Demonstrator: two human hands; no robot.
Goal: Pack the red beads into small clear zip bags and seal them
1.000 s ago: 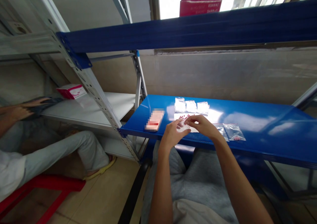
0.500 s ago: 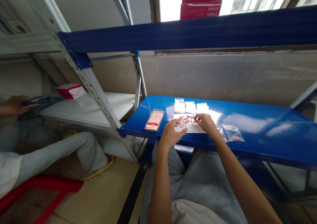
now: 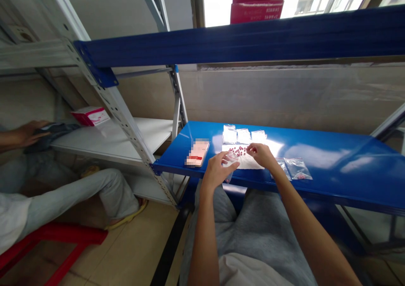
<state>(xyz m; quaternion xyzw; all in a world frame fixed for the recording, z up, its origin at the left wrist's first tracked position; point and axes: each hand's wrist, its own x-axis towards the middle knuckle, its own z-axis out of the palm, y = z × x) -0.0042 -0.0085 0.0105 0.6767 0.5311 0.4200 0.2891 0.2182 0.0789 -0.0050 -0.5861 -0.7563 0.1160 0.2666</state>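
Observation:
My left hand (image 3: 217, 170) is curled round a small clear zip bag (image 3: 229, 177), whose lower part hangs below the fingers near the table's front edge. Small red beads (image 3: 238, 151) lie scattered on a white sheet (image 3: 249, 163) between my hands. At the right end of the beads, my right hand (image 3: 262, 154) has thumb and fingers pinched together; whatever is between the tips is too small to make out. Beside my right wrist lie two clear zip bags, one (image 3: 282, 168) partly covered by the forearm, the other (image 3: 299, 168) with some red pieces at its bottom.
Behind the sheet lie several small packs of clear bags (image 3: 243, 136). A phone (image 3: 198, 152) rests on the blue table (image 3: 341, 163) at left. A metal shelf post (image 3: 126, 121) stands left of it. Beyond, another person's hand (image 3: 28, 134) holds dark cloth.
My right hand has shifted slightly left, staying at the beads. The zip bag's lower part shows more clearly below my left hand, which is nearly still.

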